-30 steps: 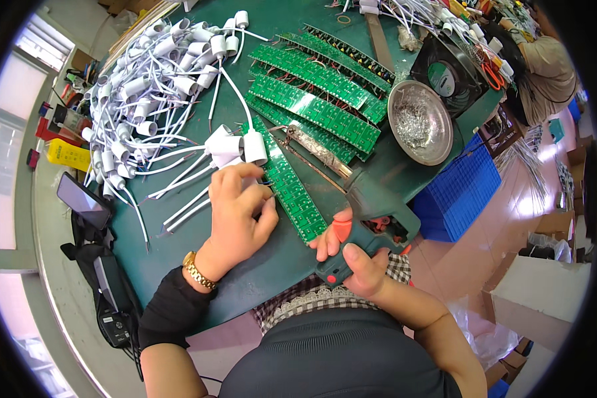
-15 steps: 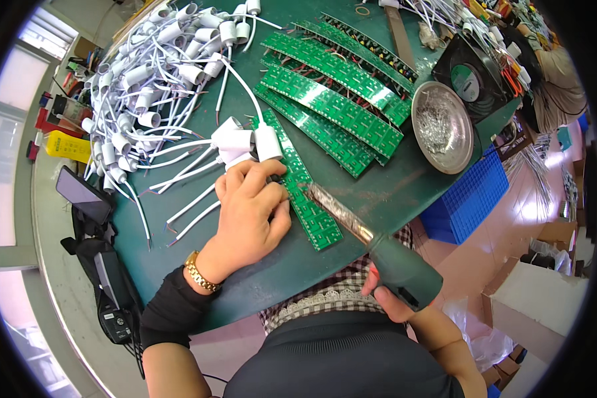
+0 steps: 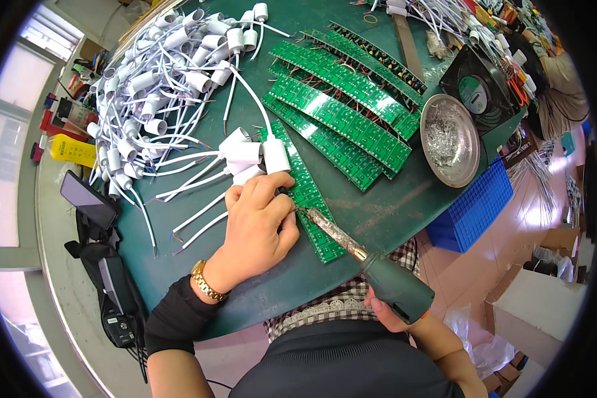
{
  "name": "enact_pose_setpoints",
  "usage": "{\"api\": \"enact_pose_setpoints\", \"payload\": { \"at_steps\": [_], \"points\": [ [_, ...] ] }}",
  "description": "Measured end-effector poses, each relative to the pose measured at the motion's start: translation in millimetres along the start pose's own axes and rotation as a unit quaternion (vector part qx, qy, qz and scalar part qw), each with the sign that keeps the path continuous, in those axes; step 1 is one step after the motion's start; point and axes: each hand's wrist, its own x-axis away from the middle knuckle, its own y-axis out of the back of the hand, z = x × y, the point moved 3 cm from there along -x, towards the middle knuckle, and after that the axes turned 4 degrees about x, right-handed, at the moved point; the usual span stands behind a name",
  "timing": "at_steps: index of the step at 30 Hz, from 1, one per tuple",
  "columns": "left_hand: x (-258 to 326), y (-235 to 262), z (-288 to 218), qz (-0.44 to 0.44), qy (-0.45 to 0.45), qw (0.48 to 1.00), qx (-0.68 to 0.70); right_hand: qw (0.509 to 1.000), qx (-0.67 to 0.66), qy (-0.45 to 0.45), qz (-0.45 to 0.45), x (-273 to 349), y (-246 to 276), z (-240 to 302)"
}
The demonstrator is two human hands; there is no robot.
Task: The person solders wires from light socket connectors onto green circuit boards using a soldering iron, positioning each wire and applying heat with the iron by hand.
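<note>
My left hand (image 3: 257,225) rests on the green table, fingers curled and pinching a wire against a long green circuit board strip (image 3: 308,199). White lamp sockets with wires (image 3: 249,156) lie just above its fingers. My right hand (image 3: 386,312) is mostly hidden under the dark green handle of a soldering iron (image 3: 378,272) that it grips. The iron's metal tip (image 3: 305,212) touches the strip right beside my left fingers.
A big heap of white sockets with wires (image 3: 159,73) fills the upper left. Several green board strips (image 3: 341,113) lie in the middle. A metal bowl (image 3: 450,138), a black fan (image 3: 477,86), a blue crate (image 3: 474,209) and a phone (image 3: 88,199) surround them.
My right hand dropped the red-handled tool, picked up the soldering iron and brought its tip to the strip. My left hand stayed on the board.
</note>
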Motion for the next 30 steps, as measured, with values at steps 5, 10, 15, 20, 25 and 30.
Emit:
{"api": "enact_pose_setpoints", "payload": {
  "at_steps": [5, 10, 15, 20, 25, 30],
  "points": [
    [-1, 0, -1, -0.011, -0.011, 1.000, -0.008, 1.000, 0.003, -0.009, 0.007, 5, -1, -6],
    [-1, 0, -1, -0.013, -0.013, 1.000, -0.008, 1.000, 0.011, 0.008, 0.024, 11, -1, -10],
    [0, 0, -1, -0.016, -0.017, 1.000, -0.013, 1.000, -0.004, 0.013, -0.026, 13, 0, -10],
    [1, -1, 0, 0.003, -0.013, 1.000, -0.010, 0.992, -0.109, -0.062, -0.003, 16, -2, -14],
    [1, -2, 0, -0.004, -0.019, 1.000, -0.014, 0.991, -0.114, -0.071, 0.004, 18, -2, -17],
    [4, 1, 1, -0.015, -0.014, 1.000, -0.024, 0.989, -0.138, -0.059, -0.005, 12, -3, -11]
  ]
}}
